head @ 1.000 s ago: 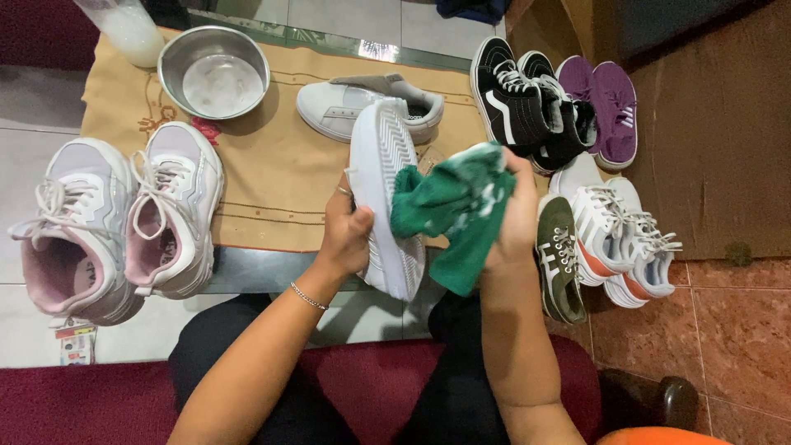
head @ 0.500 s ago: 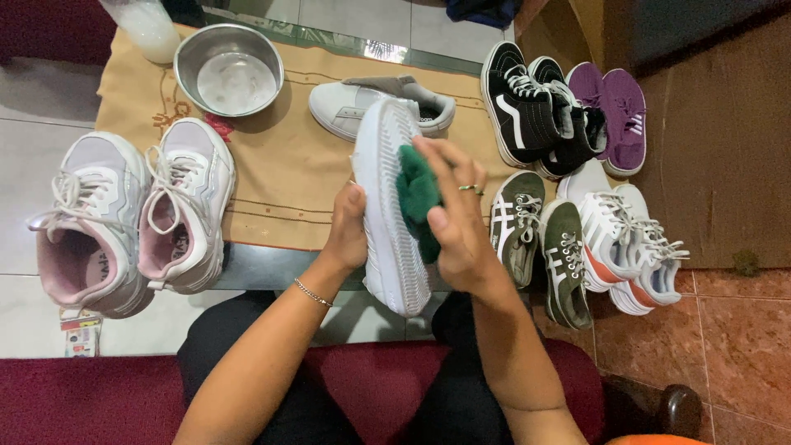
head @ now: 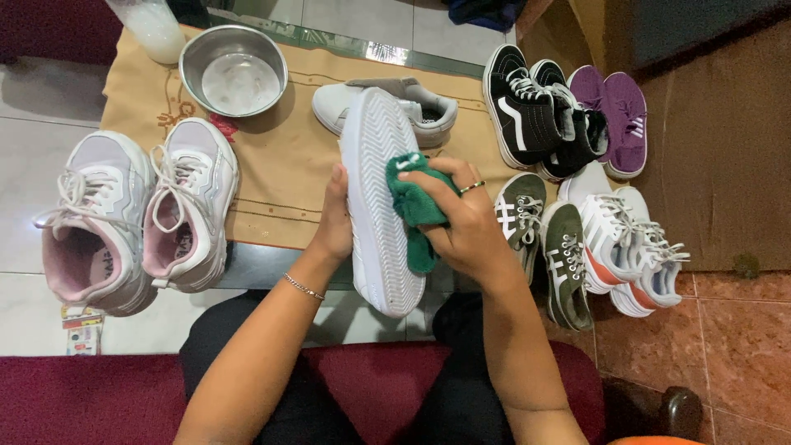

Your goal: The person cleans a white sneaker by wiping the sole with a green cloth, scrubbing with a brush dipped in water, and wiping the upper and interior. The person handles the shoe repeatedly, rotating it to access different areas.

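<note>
A white sneaker [head: 373, 198] is held on its side with the ribbed sole facing up. My left hand [head: 334, 218] grips it from the left side. My right hand [head: 467, 222] presses a bunched green cloth [head: 412, 210] against the right edge of the sole. Its matching white sneaker [head: 412, 103] lies on the tan mat [head: 280, 173] just beyond.
A steel bowl [head: 233, 70] with a little water and a white bottle [head: 152, 29] stand at the mat's far left. White-and-pink sneakers [head: 136, 218] lie left. Black high-tops [head: 531, 111], purple shoes [head: 618, 119], olive sneakers [head: 548, 239] and white-orange sneakers [head: 630, 239] lie right.
My right hand brought the loose green cloth in from the right and now presses it, bunched, on the sole's edge. The sneaker stays gripped in my left hand.
</note>
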